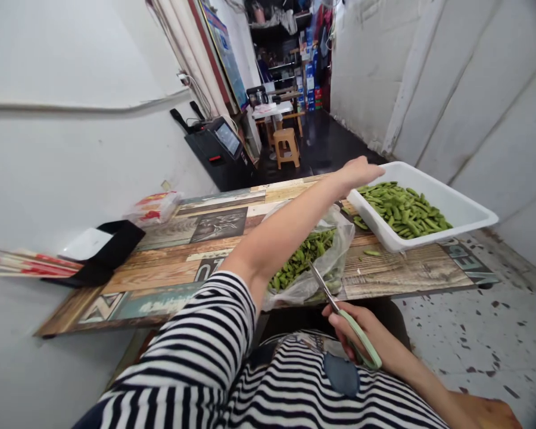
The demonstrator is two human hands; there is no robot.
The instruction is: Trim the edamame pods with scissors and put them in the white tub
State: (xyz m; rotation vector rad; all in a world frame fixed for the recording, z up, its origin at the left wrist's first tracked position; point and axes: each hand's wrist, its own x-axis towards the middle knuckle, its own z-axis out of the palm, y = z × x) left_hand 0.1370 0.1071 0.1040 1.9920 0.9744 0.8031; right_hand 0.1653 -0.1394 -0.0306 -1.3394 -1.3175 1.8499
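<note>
My left hand [361, 173] reaches across to the far left corner of a white plastic tub [462, 211] and appears closed over its rim; its fingers are partly hidden. Green bean pods [404, 208] lie heaped in the tub. In my right hand [361, 328] is a pair of scissors [355, 325] with pale green handles, held near my lap. The metal blades point up towards a clear plastic bag [339, 253] at the table's near edge. More green pods [310, 250] fill this open bag, partly behind my left forearm.
The wood-patterned table [156, 268] carries a black holder [120, 238] with red-and-white wrapped chopsticks [36, 264] and a plastic packet [154, 207] on the left. A few loose pods [370, 252] lie beside the tub. Beyond stand a black machine [223, 149] and a stool [286, 147].
</note>
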